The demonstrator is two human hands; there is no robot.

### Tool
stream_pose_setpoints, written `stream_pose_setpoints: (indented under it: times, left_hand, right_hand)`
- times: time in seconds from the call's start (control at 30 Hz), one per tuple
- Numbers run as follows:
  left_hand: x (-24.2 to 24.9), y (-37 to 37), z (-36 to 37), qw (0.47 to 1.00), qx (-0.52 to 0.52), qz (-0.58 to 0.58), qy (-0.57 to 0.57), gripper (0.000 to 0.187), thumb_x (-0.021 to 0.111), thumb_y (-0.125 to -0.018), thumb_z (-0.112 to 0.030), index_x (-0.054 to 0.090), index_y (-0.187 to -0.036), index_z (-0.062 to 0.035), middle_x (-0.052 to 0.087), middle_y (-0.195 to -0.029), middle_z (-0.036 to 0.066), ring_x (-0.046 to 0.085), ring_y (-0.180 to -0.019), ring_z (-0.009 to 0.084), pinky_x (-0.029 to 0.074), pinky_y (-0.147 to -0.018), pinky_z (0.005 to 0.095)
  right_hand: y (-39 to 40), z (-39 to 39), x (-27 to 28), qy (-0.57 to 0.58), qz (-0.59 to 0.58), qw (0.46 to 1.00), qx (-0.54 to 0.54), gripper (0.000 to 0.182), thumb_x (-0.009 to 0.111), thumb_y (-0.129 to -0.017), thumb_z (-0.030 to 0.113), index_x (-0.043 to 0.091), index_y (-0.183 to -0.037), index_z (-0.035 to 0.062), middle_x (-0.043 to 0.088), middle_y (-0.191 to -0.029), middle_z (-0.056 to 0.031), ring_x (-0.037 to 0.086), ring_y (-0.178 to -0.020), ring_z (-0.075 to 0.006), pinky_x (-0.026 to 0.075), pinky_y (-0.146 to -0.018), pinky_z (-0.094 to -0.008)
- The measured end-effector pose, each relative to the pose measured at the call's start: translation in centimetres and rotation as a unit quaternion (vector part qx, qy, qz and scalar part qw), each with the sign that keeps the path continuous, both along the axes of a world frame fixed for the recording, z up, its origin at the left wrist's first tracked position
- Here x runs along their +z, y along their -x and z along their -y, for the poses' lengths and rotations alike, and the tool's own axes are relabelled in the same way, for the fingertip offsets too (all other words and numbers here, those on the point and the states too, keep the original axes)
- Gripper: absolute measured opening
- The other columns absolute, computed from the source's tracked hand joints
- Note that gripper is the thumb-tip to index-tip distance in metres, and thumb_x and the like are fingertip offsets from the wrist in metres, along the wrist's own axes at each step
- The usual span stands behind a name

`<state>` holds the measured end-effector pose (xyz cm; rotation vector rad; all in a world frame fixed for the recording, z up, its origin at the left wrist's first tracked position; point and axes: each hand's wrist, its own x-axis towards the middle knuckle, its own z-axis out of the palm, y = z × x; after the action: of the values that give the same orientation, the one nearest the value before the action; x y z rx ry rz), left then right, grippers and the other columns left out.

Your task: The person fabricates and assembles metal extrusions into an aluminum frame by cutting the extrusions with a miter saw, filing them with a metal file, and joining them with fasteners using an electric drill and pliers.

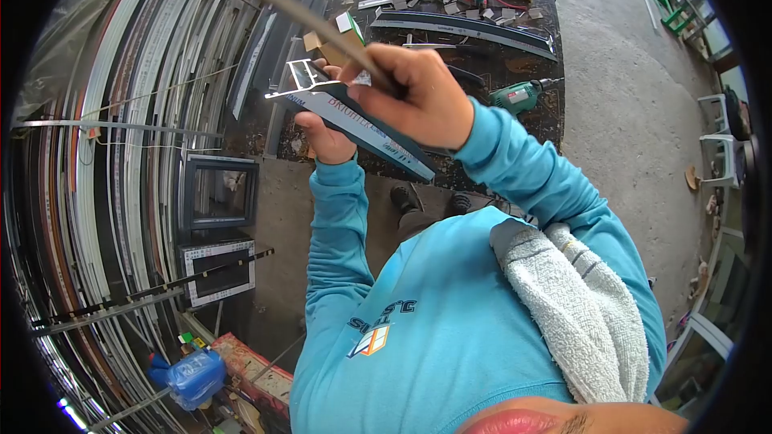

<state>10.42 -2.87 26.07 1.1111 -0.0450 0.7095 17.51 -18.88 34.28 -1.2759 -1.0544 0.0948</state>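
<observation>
From here I see long, narrow strips (pixel 121 209) racked side by side on the left, in pale, brown and dark tones. The dark, speckled tabletop (pixel 527 133) lies ahead. The profile (pixel 362 122) is held up over its near edge, slanting down to the right: smooth grey-blue face, printed lettering, and a squarish hollow with thin bright walls at its open end.

A long, flat bar (pixel 293 12), brownish and blurred, crosses above the profile's open end. On the tabletop beyond lie a dark, slightly curved length (pixel 466 28) and a green drill (pixel 517 96).

My right hand (pixel 422 96) comes in from the lower right, wrist bent, back of the hand up; its fingers are curled closed round the bar, thumb reaching toward the profile. My left hand (pixel 328 143) rises almost upright from below, its fingers partly closed on the profile near the open end, thumb at the printed side; the rest of that grip is hidden behind the profile
</observation>
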Motion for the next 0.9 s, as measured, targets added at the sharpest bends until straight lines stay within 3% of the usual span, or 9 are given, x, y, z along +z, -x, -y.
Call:
stream_pose_setpoints:
  times: [0.13, 0.3, 0.5, 0.57, 0.63, 0.67, 0.73, 0.83, 0.9]
  left_hand:
    - [-0.4, 0.3, 0.5, 0.997, -0.052, 0.034, 0.055, 0.096, 0.053, -0.082, -0.074, 0.031, -0.141, -0.0008, 0.047, -0.133, 0.012, 0.046, -0.125, 0.0231, 0.040, -0.105, 0.0385]
    - [0.1, 0.5, 0.9, 0.999, -0.037, 0.003, -0.012, 0.098, 0.053, -0.081, -0.075, 0.030, -0.143, -0.0025, 0.046, -0.135, 0.013, 0.048, -0.124, 0.0249, 0.041, -0.104, 0.0406]
    - [1.8, 0.3, 2.3, 0.999, -0.031, 0.012, -0.035, 0.096, 0.055, -0.080, -0.075, 0.036, -0.137, -0.0001, 0.049, -0.131, 0.016, 0.050, -0.121, 0.0264, 0.042, -0.101, 0.0395]
    - [2.6, 0.2, 3.6, 0.999, 0.021, 0.019, -0.020, 0.095, 0.056, -0.079, -0.074, 0.039, -0.133, 0.0015, 0.052, -0.126, 0.015, 0.052, -0.117, 0.0260, 0.043, -0.099, 0.0380]
    - [2.0, 0.9, 2.3, 0.999, -0.027, 0.007, -0.025, 0.093, 0.058, -0.079, -0.073, 0.040, -0.132, 0.0017, 0.053, -0.122, 0.015, 0.053, -0.114, 0.0252, 0.044, -0.097, 0.0370]
    - [1.7, 1.3, 1.5, 0.998, -0.050, 0.003, -0.029, 0.093, 0.059, -0.079, -0.072, 0.040, -0.131, 0.0018, 0.053, -0.120, 0.015, 0.054, -0.112, 0.0247, 0.045, -0.095, 0.0364]
    - [1.1, 1.3, 0.5, 0.995, -0.077, 0.017, -0.059, 0.091, 0.057, -0.080, -0.072, 0.041, -0.131, 0.0020, 0.055, -0.113, 0.014, 0.057, -0.105, 0.0241, 0.045, -0.093, 0.0375]
    - [-0.3, 2.6, 0.4, 0.988, -0.063, -0.042, -0.136, 0.094, 0.049, -0.082, -0.076, 0.041, -0.132, 0.0029, 0.056, -0.112, 0.014, 0.058, -0.107, 0.0257, 0.044, -0.098, 0.0400]
    - [-1.0, 3.1, 1.1, 0.993, -0.055, -0.037, -0.097, 0.094, 0.045, -0.083, -0.076, 0.040, -0.134, 0.0034, 0.056, -0.114, 0.014, 0.057, -0.110, 0.0265, 0.043, -0.100, 0.0406]
  right_hand:
    - [-1.6, -0.5, 0.3, 0.070, 0.034, 0.996, 0.038, 0.016, 0.070, -0.083, 0.016, 0.065, -0.090, 0.0022, 0.045, -0.056, 0.0001, 0.039, -0.052, -0.0064, 0.034, -0.047, -0.0276]
    - [-1.8, -0.7, 0.7, 0.073, 0.097, 0.992, 0.030, 0.016, 0.070, -0.078, 0.013, 0.062, -0.081, -0.0002, 0.050, -0.057, -0.0076, 0.041, -0.051, -0.0134, 0.038, -0.049, -0.0309]
    - [-2.2, -0.6, 1.4, 0.038, 0.081, 0.994, 0.068, 0.011, 0.071, -0.077, 0.007, 0.063, -0.082, 0.0007, 0.057, -0.063, -0.0043, 0.049, -0.057, -0.0094, 0.042, -0.054, -0.0275]
    - [-2.1, -0.7, 1.6, -0.037, -0.002, 0.992, 0.118, 0.007, 0.069, -0.079, 0.003, 0.064, -0.083, 0.0003, 0.058, -0.064, -0.0014, 0.051, -0.060, -0.0079, 0.042, -0.055, -0.0261]
    - [-2.1, -0.3, 2.3, -0.088, -0.080, 0.981, 0.153, 0.003, 0.066, -0.084, 0.000, 0.064, -0.087, -0.0016, 0.058, -0.066, 0.0017, 0.052, -0.063, -0.0041, 0.041, -0.055, -0.0225]
    - [-2.2, 0.6, 3.1, -0.083, -0.170, 0.965, 0.184, 0.008, 0.067, -0.085, 0.007, 0.067, -0.084, -0.0007, 0.064, -0.067, -0.0004, 0.054, -0.063, -0.0046, 0.045, -0.056, -0.0243]
    - [-3.5, 1.4, 2.7, 0.023, -0.146, 0.977, 0.156, 0.015, 0.064, -0.090, 0.014, 0.065, -0.093, -0.0012, 0.064, -0.072, -0.0015, 0.054, -0.065, -0.0049, 0.044, -0.057, -0.0243]
    - [-3.8, 1.4, -0.1, 0.059, -0.076, 0.984, 0.147, 0.022, 0.058, -0.097, 0.017, 0.059, -0.110, 0.0002, 0.053, -0.074, 0.0040, 0.045, -0.063, 0.0003, 0.034, -0.051, -0.0195]
    - [-3.2, 2.7, -0.6, 0.091, -0.102, 0.982, 0.128, 0.023, 0.058, -0.096, 0.016, 0.058, -0.113, 0.0002, 0.052, -0.076, 0.0045, 0.044, -0.064, 0.0000, 0.035, -0.053, -0.0200]
